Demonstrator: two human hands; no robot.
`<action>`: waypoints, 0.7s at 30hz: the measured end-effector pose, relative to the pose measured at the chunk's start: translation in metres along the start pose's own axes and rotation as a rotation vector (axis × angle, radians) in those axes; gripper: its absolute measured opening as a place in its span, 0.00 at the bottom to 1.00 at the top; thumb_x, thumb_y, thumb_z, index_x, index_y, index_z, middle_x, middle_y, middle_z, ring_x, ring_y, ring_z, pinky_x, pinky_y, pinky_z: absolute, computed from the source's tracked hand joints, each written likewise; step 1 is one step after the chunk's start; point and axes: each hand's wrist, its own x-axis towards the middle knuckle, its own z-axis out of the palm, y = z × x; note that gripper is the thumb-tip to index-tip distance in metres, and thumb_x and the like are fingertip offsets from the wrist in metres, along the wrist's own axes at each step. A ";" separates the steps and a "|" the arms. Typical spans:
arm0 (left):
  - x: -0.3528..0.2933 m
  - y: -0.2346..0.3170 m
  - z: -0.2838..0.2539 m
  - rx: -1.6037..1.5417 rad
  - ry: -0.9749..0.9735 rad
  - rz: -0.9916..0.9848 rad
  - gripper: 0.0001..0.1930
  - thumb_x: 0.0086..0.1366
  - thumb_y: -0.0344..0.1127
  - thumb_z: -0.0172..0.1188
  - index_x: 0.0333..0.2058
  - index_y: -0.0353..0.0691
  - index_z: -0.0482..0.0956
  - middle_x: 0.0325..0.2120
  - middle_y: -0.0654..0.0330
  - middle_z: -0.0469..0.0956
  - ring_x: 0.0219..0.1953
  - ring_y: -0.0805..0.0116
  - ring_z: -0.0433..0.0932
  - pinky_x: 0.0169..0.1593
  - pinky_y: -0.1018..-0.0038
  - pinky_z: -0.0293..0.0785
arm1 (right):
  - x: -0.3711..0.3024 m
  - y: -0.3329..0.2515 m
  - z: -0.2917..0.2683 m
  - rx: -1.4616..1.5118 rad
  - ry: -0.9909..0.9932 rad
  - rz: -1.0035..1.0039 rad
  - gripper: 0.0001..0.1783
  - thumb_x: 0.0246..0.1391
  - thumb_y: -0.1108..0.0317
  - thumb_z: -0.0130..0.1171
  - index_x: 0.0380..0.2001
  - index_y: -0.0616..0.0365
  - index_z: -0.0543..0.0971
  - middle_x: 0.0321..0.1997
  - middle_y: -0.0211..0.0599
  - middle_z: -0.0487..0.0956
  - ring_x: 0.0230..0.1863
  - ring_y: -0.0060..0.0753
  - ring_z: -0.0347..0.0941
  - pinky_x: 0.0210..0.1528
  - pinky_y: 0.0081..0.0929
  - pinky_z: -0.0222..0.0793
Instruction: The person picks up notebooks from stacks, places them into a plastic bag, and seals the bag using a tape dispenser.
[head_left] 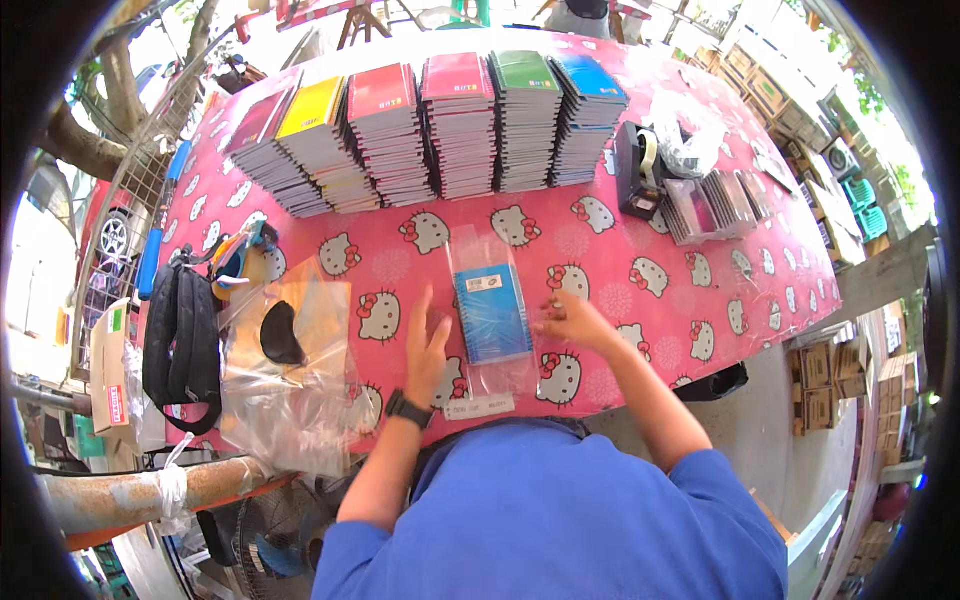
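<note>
A blue notebook [492,310] lies inside a clear plastic sleeve [487,258] on the pink cartoon-cat tablecloth [650,290]. My left hand [427,345], with a black watch on the wrist, rests flat and open just left of the notebook. My right hand [572,318] is at the sleeve's right edge, fingertips touching or pinching the plastic; I cannot tell which. A small white label strip [478,406] lies at the table's near edge below the notebook.
Stacks of notebooks [440,125] in red, yellow, green and blue line the far side. A black tape dispenser [636,170] and clear sleeves [715,205] sit at right. A pile of plastic bags [290,375] and a black backpack [182,345] are at left.
</note>
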 end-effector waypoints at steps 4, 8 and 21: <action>-0.038 0.009 -0.002 -0.034 -0.180 -0.164 0.35 0.48 0.13 0.40 0.59 0.39 0.60 0.52 0.55 0.67 0.50 0.64 0.71 0.52 0.74 0.68 | -0.025 0.004 0.033 0.460 0.055 -0.169 0.29 0.44 0.80 0.53 0.54 0.61 0.65 0.43 0.43 0.75 0.44 0.33 0.71 0.45 0.25 0.66; -0.025 0.073 -0.015 0.203 -0.270 -0.242 0.39 0.44 0.19 0.57 0.58 0.38 0.58 0.48 0.54 0.66 0.45 0.63 0.70 0.51 0.74 0.67 | -0.041 -0.026 0.011 0.195 0.120 -0.398 0.36 0.40 0.76 0.59 0.57 0.60 0.61 0.55 0.47 0.64 0.58 0.35 0.60 0.57 0.28 0.56; -0.002 0.050 0.016 -0.305 -0.377 0.014 0.48 0.40 0.21 0.62 0.60 0.41 0.45 0.52 0.56 0.59 0.56 0.63 0.62 0.58 0.67 0.62 | -0.010 -0.042 0.043 0.618 0.069 -0.582 0.46 0.31 0.74 0.71 0.56 0.59 0.59 0.53 0.34 0.68 0.55 0.26 0.62 0.59 0.28 0.57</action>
